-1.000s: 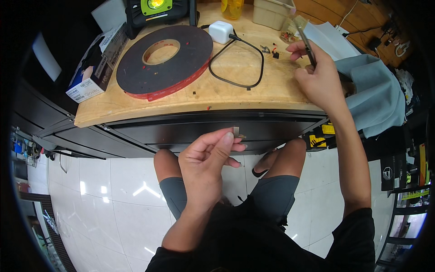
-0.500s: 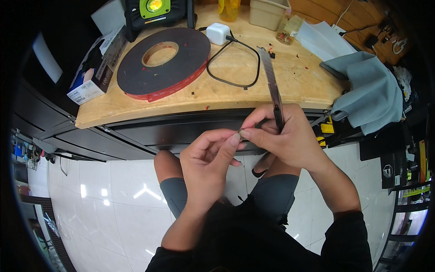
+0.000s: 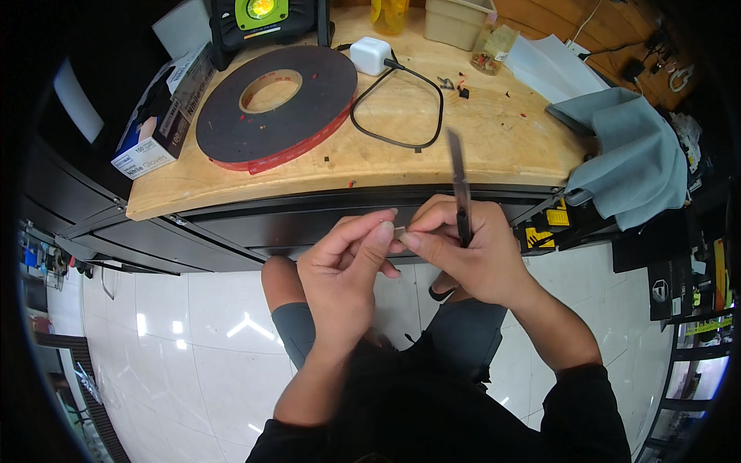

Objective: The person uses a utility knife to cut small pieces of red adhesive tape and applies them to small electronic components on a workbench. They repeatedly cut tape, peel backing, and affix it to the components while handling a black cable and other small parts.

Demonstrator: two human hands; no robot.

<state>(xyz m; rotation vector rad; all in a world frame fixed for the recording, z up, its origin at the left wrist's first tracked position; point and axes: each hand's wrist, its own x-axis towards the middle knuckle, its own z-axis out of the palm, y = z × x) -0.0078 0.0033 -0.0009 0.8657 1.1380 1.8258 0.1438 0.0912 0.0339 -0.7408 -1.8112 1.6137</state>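
Both my hands are raised in front of the bench edge, their fingertips nearly meeting. My left hand [image 3: 340, 266] pinches thumb against forefinger, close to a tiny pale piece [image 3: 398, 229] between the two hands. What that piece is, the picture is too small to tell. Thumb and forefinger of my right hand [image 3: 482, 258] are closed at the piece's other side. A slim snap-off utility knife [image 3: 461, 185] is held in the same right hand, its blade pointing up and away over the bench. The knife's lower end is hidden by my fingers.
On the wooden bench [image 3: 478, 158] lie a big roll of dark foam tape [image 3: 220, 127] with red liner, a white charger [image 3: 370, 56] with a looped black cable [image 3: 397, 143], a glove box [image 3: 158, 139], a work light [image 3: 266, 31], a jar [image 3: 492, 54] and a grey cloth [image 3: 629, 154].
My right hand has lowered slightly toward me, the knife dropping with it. My left hand has shifted a little left, and the fingertips are slightly farther apart, showing the pale piece.
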